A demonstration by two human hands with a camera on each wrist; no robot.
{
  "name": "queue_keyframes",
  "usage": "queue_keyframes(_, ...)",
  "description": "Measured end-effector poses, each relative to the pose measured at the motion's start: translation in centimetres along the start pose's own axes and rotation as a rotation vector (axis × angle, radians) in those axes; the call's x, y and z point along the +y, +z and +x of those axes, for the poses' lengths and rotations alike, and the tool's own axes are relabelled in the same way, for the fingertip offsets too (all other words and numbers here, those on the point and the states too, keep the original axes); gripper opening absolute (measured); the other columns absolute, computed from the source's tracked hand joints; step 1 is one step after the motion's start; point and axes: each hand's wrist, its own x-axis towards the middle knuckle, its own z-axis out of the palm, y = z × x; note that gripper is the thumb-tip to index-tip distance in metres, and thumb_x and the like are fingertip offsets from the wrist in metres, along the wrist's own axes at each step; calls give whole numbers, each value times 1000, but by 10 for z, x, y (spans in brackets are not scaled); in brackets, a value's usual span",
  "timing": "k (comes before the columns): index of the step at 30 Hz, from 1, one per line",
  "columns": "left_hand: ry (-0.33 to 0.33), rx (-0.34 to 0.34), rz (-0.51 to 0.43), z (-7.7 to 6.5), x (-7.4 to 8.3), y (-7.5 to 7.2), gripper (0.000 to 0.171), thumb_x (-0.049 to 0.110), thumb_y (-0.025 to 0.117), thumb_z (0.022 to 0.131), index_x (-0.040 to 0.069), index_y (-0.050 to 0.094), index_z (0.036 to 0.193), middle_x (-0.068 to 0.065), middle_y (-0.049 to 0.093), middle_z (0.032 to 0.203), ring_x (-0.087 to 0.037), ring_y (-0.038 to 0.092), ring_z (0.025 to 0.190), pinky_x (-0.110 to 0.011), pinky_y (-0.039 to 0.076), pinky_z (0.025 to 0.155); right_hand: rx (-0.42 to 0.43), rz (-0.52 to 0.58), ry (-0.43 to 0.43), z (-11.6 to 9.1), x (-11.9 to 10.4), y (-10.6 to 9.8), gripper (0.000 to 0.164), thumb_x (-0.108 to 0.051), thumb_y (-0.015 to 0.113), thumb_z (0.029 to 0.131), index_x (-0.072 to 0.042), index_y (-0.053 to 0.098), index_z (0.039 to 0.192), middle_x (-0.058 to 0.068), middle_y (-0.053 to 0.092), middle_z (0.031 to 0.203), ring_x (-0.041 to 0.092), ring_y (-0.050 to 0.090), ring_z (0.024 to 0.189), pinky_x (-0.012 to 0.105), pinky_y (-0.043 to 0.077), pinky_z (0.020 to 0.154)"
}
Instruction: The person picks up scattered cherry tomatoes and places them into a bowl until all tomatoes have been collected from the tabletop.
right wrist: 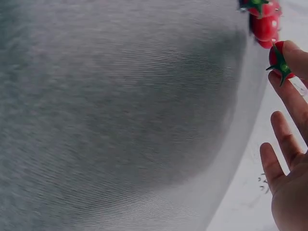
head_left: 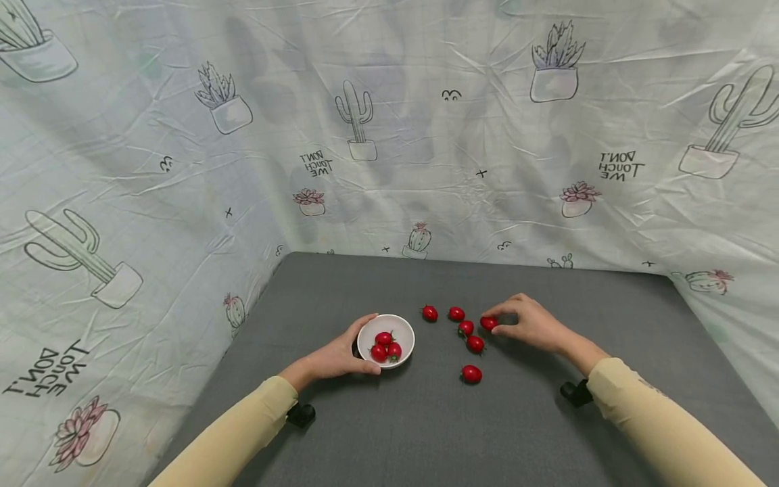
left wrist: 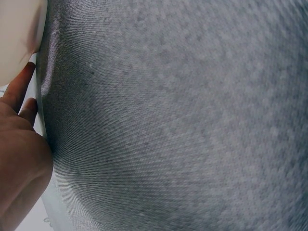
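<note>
My left hand (head_left: 337,353) grips the side of a white bowl (head_left: 409,325), thumb at its near edge and fingers round its far side. Three cherry tomatoes (head_left: 394,350) lie inside the bowl. In the left wrist view, fingers (left wrist: 20,86) reach up against the bowl's outer wall (left wrist: 17,38). My right hand (head_left: 531,326) pinches a cherry tomato (head_left: 489,323) between thumb and index finger. In the right wrist view this tomato (right wrist: 274,55) shows its green stem end, and the other fingers are spread away from it.
Several loose cherry tomatoes lie between bowl and right hand: one (head_left: 429,313) at the left, one (head_left: 471,374) nearest me, the others grouped close to the right hand. Everything rests on a dark grey table (head_left: 389,433). A cactus-print cloth (head_left: 389,189) hangs behind and beside it.
</note>
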Motion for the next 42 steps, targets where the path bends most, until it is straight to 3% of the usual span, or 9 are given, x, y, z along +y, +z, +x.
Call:
queue_keyframes(9, 2, -2, -10, 1, 0, 0, 110, 39, 90, 79, 31, 19, 163, 1, 29, 162, -19, 28, 148, -53, 22, 118, 24, 86, -37, 11, -16, -12, 32, -32, 77, 94, -25, 75, 125, -9, 70, 121, 22, 48, 118, 57, 44, 95)
queue_keyframes(17, -3, -6, -15, 2, 1, 1, 110, 40, 90, 79, 32, 18, 163, 0, 31, 161, -19, 29, 147, -52, 22, 117, 22, 150, -52, 23, -37, -15, 32, -31, 77, 94, -28, 75, 126, -10, 67, 120, 21, 46, 121, 59, 43, 96)
queue_keyframes(24, -9, -3, -22, 2, 1, 1, 109, 39, 90, 80, 34, 19, 162, 0, 30, 161, -19, 29, 147, -53, 23, 117, 17, 153, -84, 37, -52, -11, 31, -30, 77, 94, -28, 75, 125, -8, 68, 120, 23, 46, 122, 60, 42, 96)
queue_keyframes(33, -13, -4, -24, 2, 1, 0, 110, 39, 90, 80, 34, 19, 163, -1, 31, 160, -20, 31, 146, -53, 24, 116, -13, 133, -85, 53, -69, -6, 31, -34, 77, 94, -33, 74, 125, -10, 65, 121, 21, 45, 121, 52, 43, 94)
queue_keyframes(42, -13, 6, -8, 2, 1, 1, 109, 39, 90, 79, 34, 19, 162, 0, 32, 160, -18, 32, 145, -51, 24, 116, -37, 162, -95, 65, -82, 4, 32, -29, 78, 94, -35, 74, 125, -9, 64, 122, 22, 44, 123, 58, 42, 96)
